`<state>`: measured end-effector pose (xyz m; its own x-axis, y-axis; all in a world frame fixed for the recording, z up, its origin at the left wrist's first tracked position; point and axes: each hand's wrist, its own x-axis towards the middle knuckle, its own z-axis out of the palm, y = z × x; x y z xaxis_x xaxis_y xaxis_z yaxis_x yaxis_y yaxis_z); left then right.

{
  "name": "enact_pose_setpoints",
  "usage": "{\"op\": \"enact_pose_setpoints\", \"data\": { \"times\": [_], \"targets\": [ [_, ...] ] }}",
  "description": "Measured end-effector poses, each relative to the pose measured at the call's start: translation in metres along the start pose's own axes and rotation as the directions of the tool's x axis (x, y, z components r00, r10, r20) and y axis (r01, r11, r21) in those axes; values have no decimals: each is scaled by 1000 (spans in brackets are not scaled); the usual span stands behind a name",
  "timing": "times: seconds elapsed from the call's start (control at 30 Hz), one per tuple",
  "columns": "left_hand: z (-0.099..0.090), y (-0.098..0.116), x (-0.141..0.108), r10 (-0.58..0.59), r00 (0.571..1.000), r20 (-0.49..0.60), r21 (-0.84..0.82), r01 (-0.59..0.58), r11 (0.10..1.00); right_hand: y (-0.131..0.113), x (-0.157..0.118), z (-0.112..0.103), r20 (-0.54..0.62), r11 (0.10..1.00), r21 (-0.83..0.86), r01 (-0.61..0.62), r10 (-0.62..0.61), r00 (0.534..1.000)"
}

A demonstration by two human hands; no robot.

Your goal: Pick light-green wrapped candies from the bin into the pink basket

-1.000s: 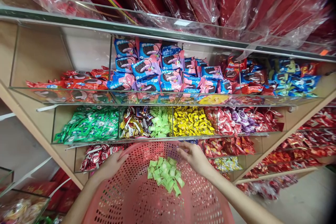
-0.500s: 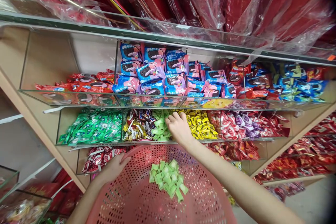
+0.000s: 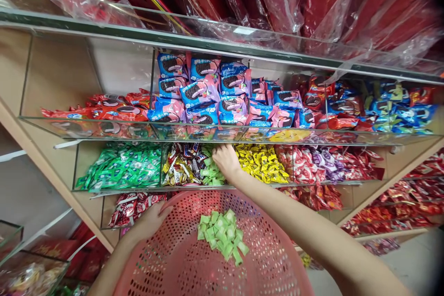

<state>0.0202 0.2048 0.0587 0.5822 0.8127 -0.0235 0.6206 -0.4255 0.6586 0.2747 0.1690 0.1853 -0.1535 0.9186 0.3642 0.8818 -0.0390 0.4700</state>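
The basket could tip: of the two hands, only the left hand grips the red perforated basket, its fingers closed at the left rim, and whatever bears the rest is out of sight. A sag to the right would probably slide the loose sweets across its smooth wall.

The right hand is bent down with curled fingers among the light-green wrapped sweets, under the front edge of the upper glass shelf; I cannot tell whether it has hold of any. A sudden lift might knock the knuckles on that edge. A loose grip could drop sweets at the middle shelf's front edge, where the basket's far rim sits just below. Neighbouring sweets might get mixed in, since brown and gold wrapped chocolates touch the light-green ones with no divider visible between them.

The basket holds a small pile of light-green square sweets toward its far side. On the middle shelf, green packets fill the left-end compartment, and yellow-wrapped sweets lie right of the hand. Above, blue-and-pink Oreo packets are stacked mid-shelf, with red packets toward the left end.
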Motion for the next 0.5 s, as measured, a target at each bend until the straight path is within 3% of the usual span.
{"op": "enact_pose_setpoints", "data": {
  "times": [0.3,0.5],
  "targets": [
    [2,-8,1,-13,1000,1,4,13,1000,3,7,6,2,999,52,7,-7,1000],
    [1,-6,2,9,1000,11,-2,-9,1000,0,-13,-12,-69,999,24,35,-34,997]
  ]
}}
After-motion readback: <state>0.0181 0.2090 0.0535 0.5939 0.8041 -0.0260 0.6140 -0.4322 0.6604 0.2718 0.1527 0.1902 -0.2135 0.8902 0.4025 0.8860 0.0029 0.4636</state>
